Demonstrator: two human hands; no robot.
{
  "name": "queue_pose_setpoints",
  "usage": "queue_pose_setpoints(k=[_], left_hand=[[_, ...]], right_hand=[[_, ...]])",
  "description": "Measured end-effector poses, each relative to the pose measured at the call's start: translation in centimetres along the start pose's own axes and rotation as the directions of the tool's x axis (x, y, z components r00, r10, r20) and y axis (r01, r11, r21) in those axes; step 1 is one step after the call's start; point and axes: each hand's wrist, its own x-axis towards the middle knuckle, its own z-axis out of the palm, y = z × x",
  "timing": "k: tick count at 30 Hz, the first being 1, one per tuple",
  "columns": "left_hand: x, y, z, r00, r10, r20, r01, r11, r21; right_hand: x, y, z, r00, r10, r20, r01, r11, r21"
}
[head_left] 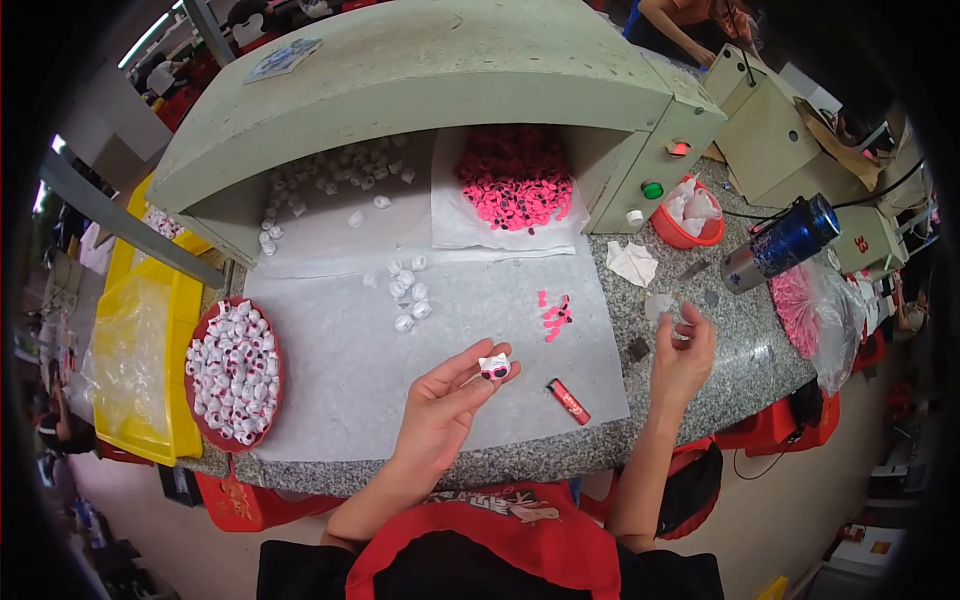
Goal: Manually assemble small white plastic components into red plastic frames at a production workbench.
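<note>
My left hand (447, 398) pinches a small white cat-head figure (494, 366) with pink-rimmed dark glasses on its front. My right hand (684, 358) is raised at the right, over the speckled stone tabletop, its fingers curled in toward the thumb; whatever may be between them is too small to make out. Just past its fingertips lies a small translucent piece (657, 306). On the white paper sheet (330, 370) ahead are several loose white heads (405, 289) and a short row of pink glasses pieces (556, 317). A red tube (569, 401) lies between my hands.
A pale green metal hood (420, 85) arches over more white heads and a pink glasses pile (515, 195). Left stand a red bowl (274, 400) of heads and yellow trays (150, 400). Right are a red basket (690, 238), blue bottle (780, 245) and plastic bag (835, 330).
</note>
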Motion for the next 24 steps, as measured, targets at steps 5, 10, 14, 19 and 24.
queue_pose_setpoints(k=[5,10,14,19,24], left_hand=[[0.0,-0.2,0.5,1.0,0.004,0.012,-0.004,0.999,0.051],[-0.2,-0.2,0.3,1.0,0.004,0.006,-0.004,0.997,0.078],[-0.4,-0.2,0.2,0.999,0.023,0.03,-0.025,0.998,0.061],[-0.6,-0.1,0.1,1.0,-0.017,0.008,0.016,0.997,0.07],[-0.6,-0.2,-0.2,1.0,0.002,0.027,-0.004,0.997,0.076]], right_hand=[[-2.8,-4.8,-0.7,0.956,-0.144,0.255,0.064,0.952,0.299],[-5.0,-8.4,-2.0,0.859,-0.231,0.456,-0.05,0.85,0.524],[-6.1,-9.8,-1.9,0.828,-0.304,0.471,-0.014,0.828,0.56],[-6.9,-10.2,-1.5,0.803,-0.34,0.49,-0.01,0.814,0.581],[-6.9,-10.4,-1.4,0.798,-0.328,0.506,-0.014,0.829,0.559]])
